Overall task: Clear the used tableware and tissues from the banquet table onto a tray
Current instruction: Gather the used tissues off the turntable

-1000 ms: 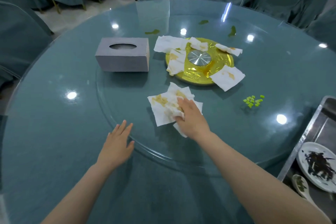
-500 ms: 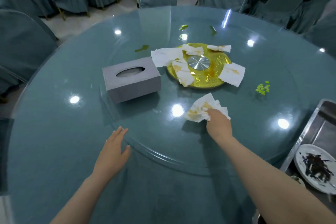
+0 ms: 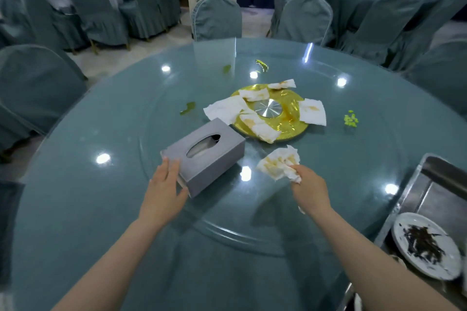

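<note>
Since half a second ago the glass turntable has swung the grey tissue box round toward the near edge, and the left hand has left the counter to meet it. Its fingers lie fairly straight against the box's near end, the thumb at the lower corner: resting there, not clamped round it. The right hand pinches a crumpled tissue, stained yellow, which looks just clear of the glass at 6 o'clock from the gold centre disc; the box sits at 8 o'clock from that disc.

The step in hand looks like carrying this wad to the steel tray at 4 o'clock, where a used plate with dark scraps already lies. To do it well:
- Close the fingers further round the loose corners, as thin paper sheds pieces when dragged.
- Lift before moving across, so the greasy side does not smear the glass.
- Drop it in a bare part of the tray, beside the plate.
- Use the left hand to steady the turntable, not to shove the box.

More stained tissues lie on and round the disc, with green food bits at 3 o'clock, all yet to collect
</note>
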`<move>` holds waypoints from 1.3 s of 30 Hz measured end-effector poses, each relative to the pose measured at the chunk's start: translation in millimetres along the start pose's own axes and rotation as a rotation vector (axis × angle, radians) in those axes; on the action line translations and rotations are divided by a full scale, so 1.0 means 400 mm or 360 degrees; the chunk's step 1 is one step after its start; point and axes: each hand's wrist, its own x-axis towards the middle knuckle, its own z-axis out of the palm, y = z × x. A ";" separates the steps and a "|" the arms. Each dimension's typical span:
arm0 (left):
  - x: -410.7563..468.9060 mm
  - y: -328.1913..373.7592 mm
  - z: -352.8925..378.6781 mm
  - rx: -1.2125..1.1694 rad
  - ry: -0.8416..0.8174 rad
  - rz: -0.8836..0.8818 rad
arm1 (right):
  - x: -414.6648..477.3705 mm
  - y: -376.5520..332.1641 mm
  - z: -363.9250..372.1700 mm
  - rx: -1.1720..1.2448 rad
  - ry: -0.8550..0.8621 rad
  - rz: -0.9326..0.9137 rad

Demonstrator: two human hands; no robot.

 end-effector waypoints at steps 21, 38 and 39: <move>-0.024 0.145 0.025 0.0056 -0.0156 0.0400 | 0.031 -0.066 -0.167 0.0349 0.0216 -0.0182; 0.375 0.001 0.087 0.0101 -0.0109 0.0069 | 0.499 -0.155 -0.062 0.0043 0.0151 -0.0311; 0.389 -0.009 0.096 0.0123 -0.0119 0.0058 | 0.536 -0.139 -0.042 -0.0037 0.0135 -0.0262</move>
